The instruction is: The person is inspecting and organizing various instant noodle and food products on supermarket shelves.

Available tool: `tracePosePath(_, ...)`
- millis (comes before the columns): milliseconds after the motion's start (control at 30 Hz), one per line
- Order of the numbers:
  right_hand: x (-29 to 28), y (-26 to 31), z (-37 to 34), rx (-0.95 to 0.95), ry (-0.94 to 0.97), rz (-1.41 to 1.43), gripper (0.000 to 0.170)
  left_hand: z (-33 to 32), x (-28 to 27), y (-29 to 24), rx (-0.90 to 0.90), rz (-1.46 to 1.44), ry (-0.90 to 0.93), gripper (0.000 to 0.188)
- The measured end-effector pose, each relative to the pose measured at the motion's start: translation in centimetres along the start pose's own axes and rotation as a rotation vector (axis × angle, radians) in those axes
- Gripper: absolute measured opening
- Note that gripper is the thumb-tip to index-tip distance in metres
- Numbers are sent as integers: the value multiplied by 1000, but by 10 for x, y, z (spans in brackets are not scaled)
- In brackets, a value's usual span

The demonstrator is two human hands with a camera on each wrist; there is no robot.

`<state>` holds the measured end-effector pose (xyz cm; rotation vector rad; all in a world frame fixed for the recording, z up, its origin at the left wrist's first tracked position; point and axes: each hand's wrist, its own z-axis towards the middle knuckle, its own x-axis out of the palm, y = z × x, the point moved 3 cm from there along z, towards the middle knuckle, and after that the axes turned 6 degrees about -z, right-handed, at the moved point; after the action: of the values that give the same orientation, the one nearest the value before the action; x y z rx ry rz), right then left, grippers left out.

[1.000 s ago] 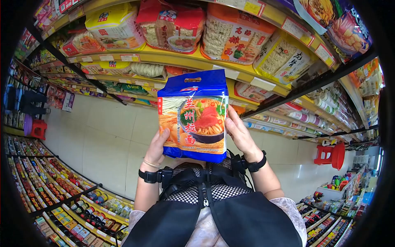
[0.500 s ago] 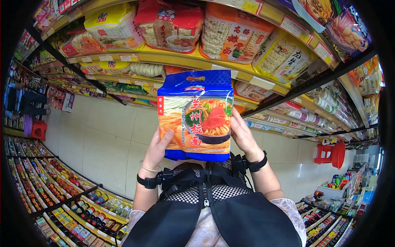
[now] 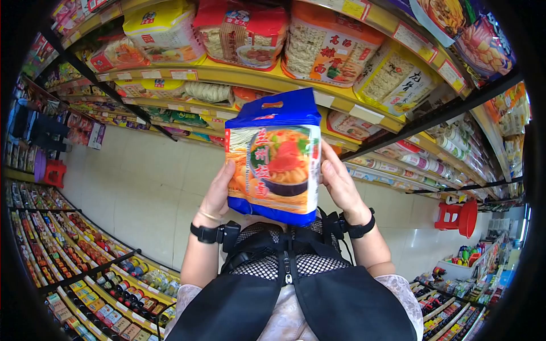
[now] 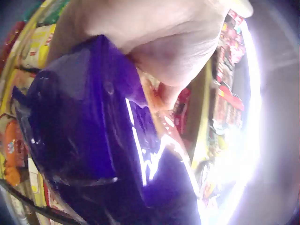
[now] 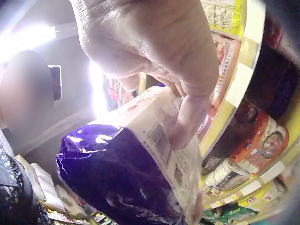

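A blue bag of Lanzhou noodles [image 3: 277,165], with a bowl of noodle soup on its front and a cut-out handle at the top, is held up before the chest between both hands. The left hand [image 3: 218,187] grips its left side, thumb on the front. On the opposite side, the right hand [image 3: 340,184] holds the bag by its white side panel. The left wrist view shows the bag's glossy blue bottom [image 4: 79,126] below the left palm. In the right wrist view, right-hand fingers [image 5: 190,119] press the white panel near a barcode.
Yellow-edged shelves [image 3: 256,79] ahead carry large noodle packs, among them a red pack [image 3: 242,34] and an orange one [image 3: 330,51]. Red stools stand on the tiled floor [image 3: 148,187] at left and right. Shelves of bottles and jars [image 3: 122,292] curve behind at lower left.
The noodle bag has turned so its right side panel shows more, and its top now tilts. Both hands have moved with it, still holding its sides.
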<state>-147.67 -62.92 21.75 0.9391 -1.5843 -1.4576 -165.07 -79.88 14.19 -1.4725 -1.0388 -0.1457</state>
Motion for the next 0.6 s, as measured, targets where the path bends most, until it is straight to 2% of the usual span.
tracePosePath(67,12,14,0,-31,63,-54,67,8,-14,14,-201,-239,41,57)
tracePosePath(167,26,27,4,-82,214,-71,64,11,-15,23,-330,-434,176,65)
tracePosePath(200,31,30,6,-85,249,-75,61,11,-13,23,-351,-531,314,71)
tracePosePath(233,34,32,8,-88,284,-80,59,2,18,6,-350,-542,170,77)
tracePosePath(300,38,30,10,-65,324,-54,55,-10,13,2,-269,-497,167,76)
tracePosePath(367,44,34,12,-60,364,-46,54,-19,11,1,-256,-535,-36,68)
tracePosePath(433,48,34,13,-52,400,-41,53,-31,10,2,-285,-628,131,65)
tracePosePath(467,51,32,14,-55,427,-50,52,-31,10,4,-285,-628,131,65)
tracePosePath(533,53,31,14,-32,481,-39,50,-30,9,6,-205,-452,18,71)
tracePosePath(600,53,28,14,-15,483,-20,50,-32,8,8,-223,-508,81,71)
